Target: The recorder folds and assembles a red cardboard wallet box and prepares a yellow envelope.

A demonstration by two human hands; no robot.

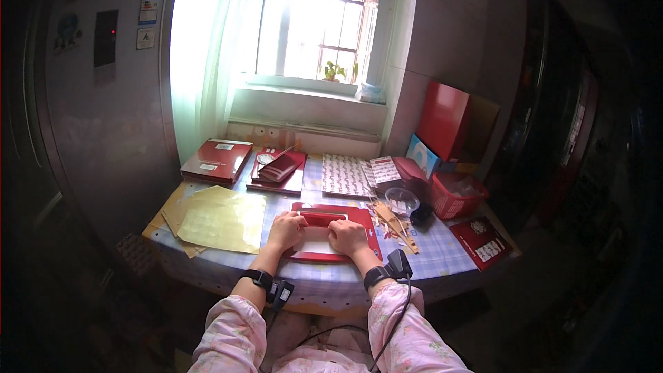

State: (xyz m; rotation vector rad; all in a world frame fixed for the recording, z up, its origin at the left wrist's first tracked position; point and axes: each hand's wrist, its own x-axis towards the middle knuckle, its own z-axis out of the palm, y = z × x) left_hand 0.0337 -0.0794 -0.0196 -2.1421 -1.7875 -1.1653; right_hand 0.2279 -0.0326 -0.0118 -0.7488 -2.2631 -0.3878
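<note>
A flat red card piece (364, 216) with a whitish middle lies in front of me near the table's front edge. Across its upper part runs a narrow red flap (323, 219). My left hand (286, 231) has its fingers curled onto the flap's left end, and my right hand (347, 236) is closed at the right end in the same way. Both thumbs point inward. The undersides of the fingers are hidden, and whether the flap is joined to the card is unclear.
Left: yellowish sheets (224, 217) and a stack of red boxes (216, 160). Behind: red folders (278, 168) and a patterned sheet (345, 175). Right: wooden strips (395, 224), a clear round container (402, 200), a red basket (457, 197) and a dark red booklet (481, 242).
</note>
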